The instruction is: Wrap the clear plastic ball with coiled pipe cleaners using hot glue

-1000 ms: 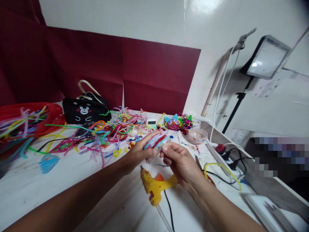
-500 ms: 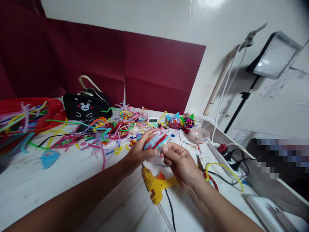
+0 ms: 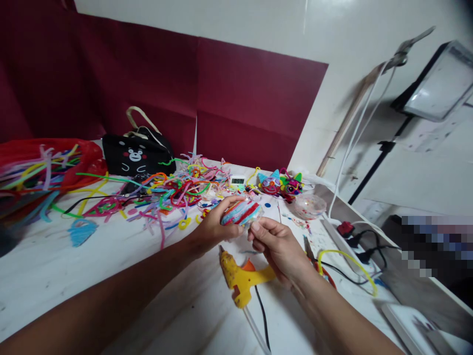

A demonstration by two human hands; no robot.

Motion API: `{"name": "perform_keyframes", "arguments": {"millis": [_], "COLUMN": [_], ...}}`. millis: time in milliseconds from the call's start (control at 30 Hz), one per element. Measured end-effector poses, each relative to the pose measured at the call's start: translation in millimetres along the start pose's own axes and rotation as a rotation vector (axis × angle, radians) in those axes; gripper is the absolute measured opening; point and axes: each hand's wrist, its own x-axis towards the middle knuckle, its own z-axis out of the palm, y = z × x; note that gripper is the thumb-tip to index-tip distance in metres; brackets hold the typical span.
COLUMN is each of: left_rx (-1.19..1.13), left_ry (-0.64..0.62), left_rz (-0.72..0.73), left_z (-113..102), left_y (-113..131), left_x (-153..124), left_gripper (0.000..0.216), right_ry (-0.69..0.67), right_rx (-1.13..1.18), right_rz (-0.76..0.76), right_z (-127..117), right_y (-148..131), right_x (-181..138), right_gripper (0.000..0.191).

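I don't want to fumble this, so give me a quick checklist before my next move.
1. Striped piece held by the left hand: ok.
2. Right hand gripping the piece's edge: cannot tell; it is pinched there, hiding the contact.
3. Glue gun set down: ok, on the table.
4. Glue gun hot: cannot tell.
5. Scissors out of the hands: ok, lying to the right.
6. Table tidy: not ok, fuzzy sticks heaped behind.

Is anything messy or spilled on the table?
Yes. A multicoloured heap of fuzzy, pipe-cleaner-like strips sprawls over the white tabletop beside the black fabric bag, looking tangled rather than bundled. Tiny coloured bits also lie strewn beside the clear round plastic bowl. Nothing looks plainly broken.
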Motion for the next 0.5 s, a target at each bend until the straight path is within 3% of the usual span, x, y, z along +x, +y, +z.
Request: {"name": "perform_keyframes", "arguments": {"millis": [133, 233, 367, 500], "left_rx": [0.079, 0.140, 0.244, 0.343], "left_ry": [-0.019, -0.009, 0.000, 0.020], "left_rz": [0.086, 0.114, 0.069, 0.044], "left_z": [-5.9, -10.5, -13.4, -10.2], "left_y": [10.8, 20.2, 30.9, 39.2], "left_x": [5.5, 10.2, 14.5, 15.6], "left_gripper": [0.073, 0.073, 0.073, 0.073], "right_ry": [-0.060, -0.079, -0.024, 0.088], "right_rx": [-0.083, -0.316, -0.610, -0.636], "right_rz": [-0.018, -0.111, -0.316, -0.433], "right_z": [-7.2, -15.6, -22.7, -22.8], "right_y": [-7.0, -20.2, -39.9, -47.2], "right_x": [0.8, -0.4, -5.1, -10.9], "right_gripper": [0.030, 0.019, 0.016, 0.012]}}
